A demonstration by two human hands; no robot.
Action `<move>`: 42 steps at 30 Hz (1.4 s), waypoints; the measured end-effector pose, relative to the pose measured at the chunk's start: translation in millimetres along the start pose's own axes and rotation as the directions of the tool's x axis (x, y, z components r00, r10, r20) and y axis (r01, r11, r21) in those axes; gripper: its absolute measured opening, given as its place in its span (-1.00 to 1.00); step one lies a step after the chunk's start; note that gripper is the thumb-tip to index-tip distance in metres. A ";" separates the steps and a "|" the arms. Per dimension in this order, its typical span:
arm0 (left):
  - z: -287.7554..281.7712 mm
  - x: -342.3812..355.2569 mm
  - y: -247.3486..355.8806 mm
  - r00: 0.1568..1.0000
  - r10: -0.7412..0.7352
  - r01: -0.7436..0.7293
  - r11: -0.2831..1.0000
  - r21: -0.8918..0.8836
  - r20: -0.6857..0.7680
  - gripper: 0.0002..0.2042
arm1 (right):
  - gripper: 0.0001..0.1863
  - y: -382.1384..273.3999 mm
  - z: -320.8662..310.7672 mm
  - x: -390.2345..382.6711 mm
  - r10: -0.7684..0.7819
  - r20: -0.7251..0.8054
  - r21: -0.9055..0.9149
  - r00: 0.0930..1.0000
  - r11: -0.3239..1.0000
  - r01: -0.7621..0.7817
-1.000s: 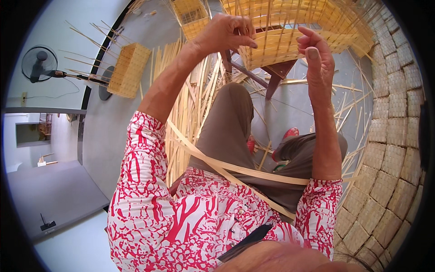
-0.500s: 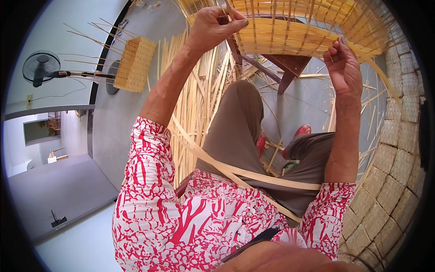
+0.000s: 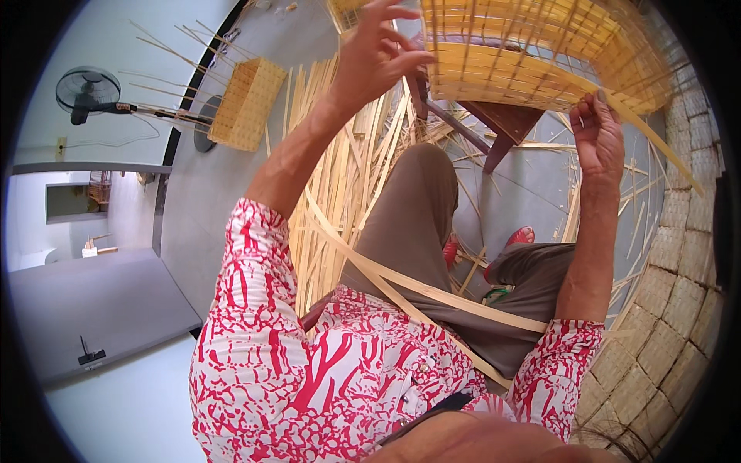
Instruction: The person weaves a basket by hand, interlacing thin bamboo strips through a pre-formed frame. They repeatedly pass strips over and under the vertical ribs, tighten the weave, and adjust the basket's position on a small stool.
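Observation:
A yellow woven basket with upright ribs rests on a dark wooden stool in front of me. My left hand is raised at the basket's left end, its fingers apart; whether a fingertip touches the weave is unclear. My right hand pinches a flat yellow strip at the basket's lower right edge, with the strip's loose end curving down to the right. Pale strips lie across my lap and legs.
A bundle of pale strips covers the floor to my left. An unfinished woven basket with protruding ribs sits beside a standing fan. Stacked woven squares line the right side. A grey panel is at far left.
My right hand has moved right and taken hold of a strip along the basket. My left hand closed at the basket's left end half a second ago and has since opened and risen.

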State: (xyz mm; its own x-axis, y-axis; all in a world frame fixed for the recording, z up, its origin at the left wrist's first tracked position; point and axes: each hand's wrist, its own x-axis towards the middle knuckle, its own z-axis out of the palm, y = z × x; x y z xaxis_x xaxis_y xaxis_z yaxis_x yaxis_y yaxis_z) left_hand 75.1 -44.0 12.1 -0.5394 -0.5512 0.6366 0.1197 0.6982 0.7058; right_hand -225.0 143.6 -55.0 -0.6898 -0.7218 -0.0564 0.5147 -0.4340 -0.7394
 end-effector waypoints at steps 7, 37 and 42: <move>40.2 -21.3 17.6 0.881 0.412 -0.466 0.841 0.277 0.231 -0.76 | -0.86 -0.5 23.7 -6.0 0.025 -0.018 0.003 1.000 1.000 -0.025; 108.4 47.2 9.9 0.948 0.210 -0.224 0.974 0.030 0.241 -0.89 | -0.86 -10.1 81.9 -36.7 -0.272 0.232 -0.224 0.934 0.919 0.324; 128.5 53.8 6.9 0.995 0.098 -0.098 0.987 0.128 0.001 -0.91 | -0.80 0.4 66.8 -41.1 0.114 0.050 0.410 0.992 0.904 -0.124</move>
State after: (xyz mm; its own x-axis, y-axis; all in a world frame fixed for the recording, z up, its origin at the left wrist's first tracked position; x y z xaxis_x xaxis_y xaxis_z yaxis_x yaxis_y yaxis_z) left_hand -60.2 -10.1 11.3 -0.5261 -0.4792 0.7026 0.0643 0.8014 0.5947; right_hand -162.4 137.1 -8.2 -0.6007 -0.7923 -0.1067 0.7594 -0.5237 -0.3861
